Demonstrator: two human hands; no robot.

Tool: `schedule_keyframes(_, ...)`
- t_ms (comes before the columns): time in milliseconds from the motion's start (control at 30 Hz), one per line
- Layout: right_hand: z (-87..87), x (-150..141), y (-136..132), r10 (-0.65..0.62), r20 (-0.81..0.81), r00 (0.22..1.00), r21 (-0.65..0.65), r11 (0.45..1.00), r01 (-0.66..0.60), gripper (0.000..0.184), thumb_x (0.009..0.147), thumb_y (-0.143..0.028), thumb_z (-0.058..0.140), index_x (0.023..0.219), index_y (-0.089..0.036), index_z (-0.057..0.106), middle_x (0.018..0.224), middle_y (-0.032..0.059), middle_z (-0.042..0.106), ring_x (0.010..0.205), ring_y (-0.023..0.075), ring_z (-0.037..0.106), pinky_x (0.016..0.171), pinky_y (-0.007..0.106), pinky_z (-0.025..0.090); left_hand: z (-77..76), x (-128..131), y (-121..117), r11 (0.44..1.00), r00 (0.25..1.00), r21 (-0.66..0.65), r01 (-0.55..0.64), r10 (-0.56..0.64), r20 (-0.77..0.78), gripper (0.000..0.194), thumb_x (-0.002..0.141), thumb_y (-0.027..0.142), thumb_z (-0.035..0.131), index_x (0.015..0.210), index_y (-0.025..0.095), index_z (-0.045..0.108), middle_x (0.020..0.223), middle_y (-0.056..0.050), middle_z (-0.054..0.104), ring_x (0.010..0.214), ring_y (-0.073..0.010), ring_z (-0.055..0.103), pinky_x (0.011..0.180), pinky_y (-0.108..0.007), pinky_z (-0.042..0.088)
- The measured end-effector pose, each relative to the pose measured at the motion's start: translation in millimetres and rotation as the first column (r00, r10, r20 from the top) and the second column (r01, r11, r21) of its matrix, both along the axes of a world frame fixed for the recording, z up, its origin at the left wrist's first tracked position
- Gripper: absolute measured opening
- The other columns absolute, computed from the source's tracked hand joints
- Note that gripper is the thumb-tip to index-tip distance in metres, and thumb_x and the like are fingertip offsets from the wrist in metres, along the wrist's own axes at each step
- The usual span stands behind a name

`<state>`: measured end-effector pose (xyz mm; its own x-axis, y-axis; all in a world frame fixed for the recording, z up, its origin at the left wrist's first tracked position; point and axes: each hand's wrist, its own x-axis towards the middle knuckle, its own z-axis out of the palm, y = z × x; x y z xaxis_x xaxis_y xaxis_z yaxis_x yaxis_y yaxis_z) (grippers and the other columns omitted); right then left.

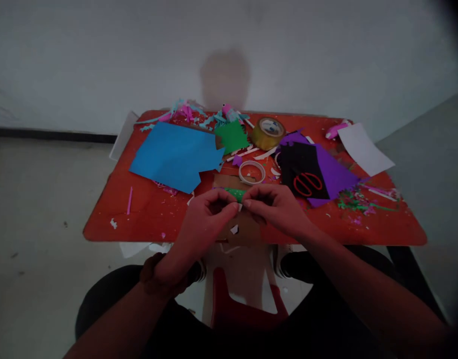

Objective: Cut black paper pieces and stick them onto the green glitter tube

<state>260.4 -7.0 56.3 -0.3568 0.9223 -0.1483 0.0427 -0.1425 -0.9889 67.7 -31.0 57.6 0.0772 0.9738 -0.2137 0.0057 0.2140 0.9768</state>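
Both my hands meet over a brown cardboard piece at the table's near edge. A small green rolled paper piece shows between my fingertips, its ends partly hidden by my fingers. My left hand pinches at its left end, thumb and forefinger closed. At the other end, the fingers of my right hand are pinched together. A tiny white scrap shows between the two thumbs. Just beyond my hands lies a white tape roll. Another small white scrap rests on the cardboard.
On the red table lie blue paper, green paper, a large tape roll, purple paper, black paper with red-handled scissors, and white paper. Shredded scraps are at right. A wall stands behind.
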Motion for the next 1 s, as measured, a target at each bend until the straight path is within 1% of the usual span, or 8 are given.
schedule_keyframes(100,3.1,7.1,1.2,-0.176,-0.073,0.982,0.031,0.983,0.179,0.021,0.086,-0.038,0.078,0.087,-0.019,0.071,0.068,-0.0032,0.062,0.049,0.0086,0.05,0.046,0.023,0.039,6.9,14.6,4.7,0.996,0.996,0.007,-0.084,0.085,-0.022,0.018,0.085,0.036,0.083,0.082,0.02,0.077,0.076,0.0,0.071,0.072,-0.0144,0.062,0.067,-0.025,0.048)
schedule_keyframes(167,4.2,9.0,0.5,-0.206,-0.068,0.976,0.056,0.976,0.21,0.022,0.086,-0.041,0.08,0.087,-0.02,0.072,0.07,-0.0023,0.064,0.051,0.0095,0.052,0.047,0.024,0.04,8.2,24.3,6.6,0.992,0.992,-0.009,-0.125,0.124,-0.014,0.02,0.085,0.038,0.084,0.083,0.02,0.077,0.077,0.0,0.071,0.072,-0.0148,0.062,0.068,-0.026,0.049)
schedule_keyframes(300,7.7,13.1,1.0,-0.199,-0.028,0.98,0.106,0.974,0.201,0.02,0.086,-0.037,0.078,0.08,-0.02,0.07,0.069,-0.0017,0.064,0.056,0.0106,0.053,0.051,0.024,0.042,6.9,37.8,11.4,0.993,0.993,-0.018,-0.114,0.114,0.036,0.021,0.087,0.04,0.084,0.087,0.02,0.077,0.08,0.0,0.072,0.074,-0.0145,0.062,0.07,-0.026,0.05)
schedule_keyframes(467,17.1,27.7,9.0,-0.152,0.018,0.988,0.088,0.985,0.15,0.019,0.089,-0.035,0.076,0.08,-0.019,0.071,0.065,-0.0027,0.062,0.052,0.0093,0.05,0.047,0.023,0.039,11.2,44.2,20.8,1.0,0.997,-0.003,0.01,-0.01,0.082,0.017,0.087,0.035,0.083,0.084,0.019,0.077,0.079,-0.001,0.072,0.074,-0.0142,0.062,0.071,-0.026,0.051)
schedule_keyframes(600,22.7,36.6,13.5,-0.135,-0.018,0.991,0.026,0.99,0.136,0.022,0.088,-0.04,0.076,0.085,-0.019,0.073,0.064,-0.0032,0.061,0.046,0.0092,0.048,0.044,0.024,0.039,15.6,46.1,24.0,1.0,0.997,-0.015,-0.01,0.011,0.078,0.023,0.088,0.039,0.083,0.08,0.018,0.075,0.076,0.0,0.069,0.073,-0.0138,0.061,0.069,-0.025,0.05)
schedule_keyframes(767,25.3,36.4,11.2,-0.131,0.031,0.991,0.032,0.991,0.13,0.017,0.083,-0.036,0.079,0.085,-0.019,0.076,0.068,-0.0012,0.066,0.052,0.0104,0.053,0.048,0.025,0.043,19.5,47.4,21.0,1.0,0.999,-0.019,-0.006,0.007,0.038,0.022,0.088,0.039,0.082,0.078,0.02,0.075,0.074,0.0,0.069,0.07,-0.0149,0.06,0.066,-0.027,0.049)
schedule_keyframes(867,25.2,35.4,10.0,-0.131,0.037,0.991,0.04,0.991,0.129,0.018,0.083,-0.035,0.08,0.078,-0.019,0.073,0.063,-0.0021,0.062,0.054,0.0107,0.052,0.049,0.024,0.041,22.0,47.2,20.6,1.0,1.0,0.026,0.016,-0.017,0.02,0.018,0.087,0.036,0.081,0.079,0.021,0.076,0.075,-0.001,0.071,0.071,-0.0156,0.062,0.066,-0.027,0.051)
schedule_keyframes(1000,23.2,35.8,9.7,-0.141,0.019,0.99,0.048,0.989,0.14,0.019,0.083,-0.036,0.08,0.078,-0.019,0.072,0.064,-0.002,0.062,0.056,0.011,0.052,0.05,0.024,0.04,24.7,46.9,22.3,0.995,0.999,0.09,0.037,-0.038,0.007,0.014,0.088,0.032,0.078,0.08,0.021,0.077,0.078,-0.001,0.073,0.074,-0.0157,0.065,0.068,-0.026,0.052)
